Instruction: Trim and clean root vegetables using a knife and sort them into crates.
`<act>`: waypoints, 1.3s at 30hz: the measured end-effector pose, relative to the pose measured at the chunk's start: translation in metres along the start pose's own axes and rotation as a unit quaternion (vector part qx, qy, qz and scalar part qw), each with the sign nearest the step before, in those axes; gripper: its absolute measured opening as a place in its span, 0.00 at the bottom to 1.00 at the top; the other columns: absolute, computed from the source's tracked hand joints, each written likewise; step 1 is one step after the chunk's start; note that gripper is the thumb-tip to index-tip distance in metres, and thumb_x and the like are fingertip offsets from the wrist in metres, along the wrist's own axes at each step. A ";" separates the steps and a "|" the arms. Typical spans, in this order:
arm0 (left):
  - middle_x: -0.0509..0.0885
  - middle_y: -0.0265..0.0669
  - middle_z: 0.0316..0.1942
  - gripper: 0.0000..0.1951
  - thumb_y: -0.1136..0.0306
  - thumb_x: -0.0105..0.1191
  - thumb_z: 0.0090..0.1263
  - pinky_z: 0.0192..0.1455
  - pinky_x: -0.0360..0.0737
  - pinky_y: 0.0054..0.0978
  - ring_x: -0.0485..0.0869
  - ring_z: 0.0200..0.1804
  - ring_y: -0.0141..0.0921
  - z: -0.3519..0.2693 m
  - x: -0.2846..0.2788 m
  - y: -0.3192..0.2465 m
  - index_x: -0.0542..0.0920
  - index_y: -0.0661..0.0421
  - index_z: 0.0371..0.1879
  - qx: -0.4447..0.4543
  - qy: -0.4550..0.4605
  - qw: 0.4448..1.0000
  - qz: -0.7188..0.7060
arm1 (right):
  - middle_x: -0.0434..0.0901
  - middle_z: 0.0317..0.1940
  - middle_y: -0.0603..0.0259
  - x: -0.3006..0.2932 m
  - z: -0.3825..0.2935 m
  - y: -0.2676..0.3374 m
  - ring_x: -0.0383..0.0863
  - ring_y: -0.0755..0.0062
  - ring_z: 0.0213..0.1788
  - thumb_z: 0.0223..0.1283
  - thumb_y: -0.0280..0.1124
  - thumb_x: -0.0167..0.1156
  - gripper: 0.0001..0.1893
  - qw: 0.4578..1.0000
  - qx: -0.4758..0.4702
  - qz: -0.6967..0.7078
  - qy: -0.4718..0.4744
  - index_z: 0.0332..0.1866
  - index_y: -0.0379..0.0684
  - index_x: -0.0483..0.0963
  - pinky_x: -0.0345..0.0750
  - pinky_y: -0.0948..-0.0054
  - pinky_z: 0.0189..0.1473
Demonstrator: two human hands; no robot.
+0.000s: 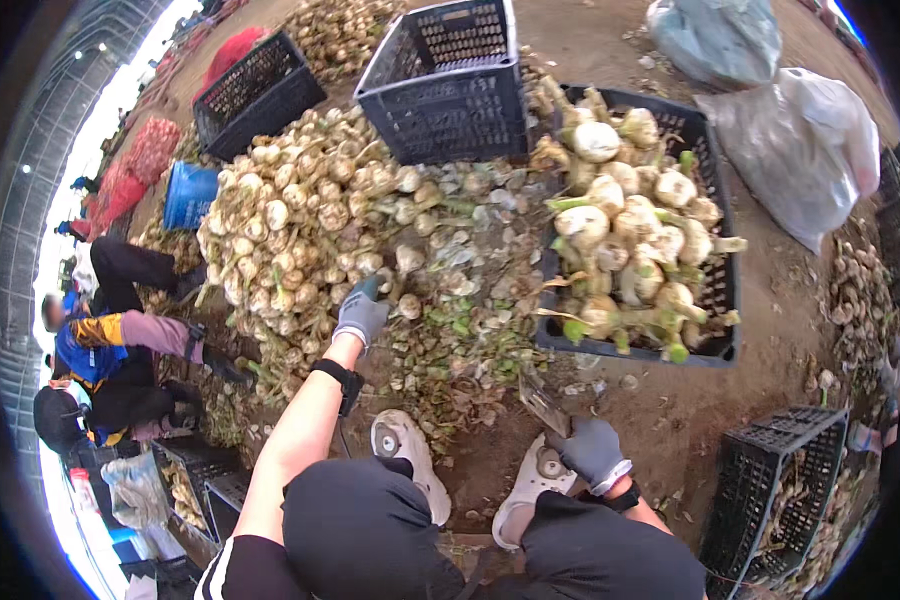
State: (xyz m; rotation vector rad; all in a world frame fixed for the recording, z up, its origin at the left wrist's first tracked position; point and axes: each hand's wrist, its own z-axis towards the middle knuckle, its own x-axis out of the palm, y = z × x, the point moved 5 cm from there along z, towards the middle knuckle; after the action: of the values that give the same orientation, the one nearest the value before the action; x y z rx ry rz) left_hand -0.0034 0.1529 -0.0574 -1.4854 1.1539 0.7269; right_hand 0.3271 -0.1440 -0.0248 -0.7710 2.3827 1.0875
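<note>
My left hand (361, 309), in a grey glove, reaches to the near right edge of a big heap of garlic bulbs (292, 217). Its fingertips touch or nearly touch a bulb; whether they grip it I cannot tell. A knife or similar flat metal blade (544, 405) is in my right hand (589, 450), also gloved, above my right shoe. Its blade points up and to the left. Beyond that hand lies a black plastic crate (637, 354) filled with trimmed bulbs (637, 217). Green and white trimmings (457, 322) cover the ground between heap and crate.
A dark crate (450, 112) stands behind the heap, another (259, 97) left of it, beside a blue bucket (190, 195). Plastic bags (802, 150) lie at the upper right. A black crate (776, 480) sits at lower right. Other people (112, 345) sit at the left.
</note>
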 end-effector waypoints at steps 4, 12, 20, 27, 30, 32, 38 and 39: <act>0.78 0.46 0.62 0.35 0.58 0.69 0.55 0.66 0.74 0.38 0.76 0.64 0.46 -0.009 0.035 0.018 0.74 0.50 0.64 0.048 0.046 0.992 0.110 | 0.83 0.28 0.46 0.018 0.029 0.038 0.84 0.43 0.34 0.53 0.51 0.61 0.21 0.986 -0.094 -0.135 0.014 0.33 0.40 0.80 0.80 0.53 0.39; 0.79 0.46 0.59 0.34 0.59 0.69 0.55 0.60 0.79 0.37 0.80 0.59 0.45 -0.004 0.038 0.002 0.75 0.51 0.63 0.074 0.105 0.991 0.032 | 0.84 0.31 0.47 0.041 0.071 0.091 0.85 0.45 0.37 0.56 0.45 0.57 0.15 0.982 -0.082 -0.166 0.048 0.35 0.44 0.81 0.81 0.53 0.40; 0.80 0.42 0.55 0.33 0.67 0.70 0.54 0.64 0.74 0.32 0.79 0.58 0.35 -0.093 0.022 -0.067 0.73 0.60 0.61 0.202 0.146 0.878 -0.408 | 0.84 0.28 0.49 0.036 0.078 0.134 0.86 0.46 0.35 0.53 0.41 0.58 0.13 0.978 -0.080 -0.192 -0.012 0.35 0.44 0.82 0.81 0.54 0.40; 0.83 0.45 0.51 0.32 0.61 0.70 0.53 0.61 0.76 0.33 0.82 0.54 0.36 -0.100 -0.015 -0.065 0.77 0.62 0.57 0.197 0.139 0.911 -0.335 | 0.79 0.21 0.51 0.032 0.068 0.173 0.81 0.46 0.27 0.38 0.34 0.63 0.08 0.964 -0.168 -0.194 -0.064 0.25 0.43 0.77 0.76 0.52 0.29; 0.84 0.47 0.47 0.30 0.58 0.70 0.52 0.57 0.77 0.36 0.82 0.51 0.42 -0.102 -0.008 -0.070 0.79 0.60 0.53 0.227 0.118 0.915 -0.312 | 0.82 0.23 0.52 0.037 0.064 0.179 0.84 0.50 0.26 0.42 0.35 0.63 0.09 0.950 -0.235 -0.205 -0.026 0.27 0.42 0.80 0.79 0.55 0.29; 0.83 0.49 0.47 0.30 0.55 0.70 0.52 0.56 0.78 0.38 0.82 0.50 0.47 -0.107 0.000 -0.073 0.80 0.59 0.53 0.185 0.149 0.917 -0.321 | 0.82 0.23 0.52 0.041 0.062 0.174 0.85 0.50 0.27 0.42 0.35 0.63 0.08 0.949 -0.227 -0.215 -0.037 0.27 0.42 0.80 0.79 0.56 0.30; 0.84 0.41 0.42 0.29 0.59 0.73 0.50 0.51 0.79 0.31 0.83 0.44 0.35 -0.120 -0.017 -0.072 0.81 0.58 0.51 0.141 0.162 0.920 -0.328 | 0.83 0.24 0.50 0.051 0.080 0.126 0.85 0.49 0.30 0.45 0.34 0.61 0.07 0.970 -0.166 -0.161 -0.077 0.28 0.43 0.80 0.79 0.53 0.33; 0.84 0.43 0.41 0.31 0.58 0.75 0.48 0.50 0.80 0.32 0.84 0.43 0.37 -0.126 -0.015 -0.073 0.80 0.59 0.51 0.043 0.216 0.913 -0.344 | 0.83 0.24 0.49 0.046 0.089 0.094 0.85 0.47 0.30 0.46 0.34 0.60 0.07 0.976 -0.136 -0.106 -0.134 0.28 0.43 0.80 0.80 0.52 0.33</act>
State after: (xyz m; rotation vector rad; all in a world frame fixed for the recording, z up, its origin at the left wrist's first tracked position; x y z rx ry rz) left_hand 0.0419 0.0331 0.0143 -1.8704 0.8544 -0.1461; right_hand 0.2440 -0.0380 -0.0531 -0.8842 1.9063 1.3469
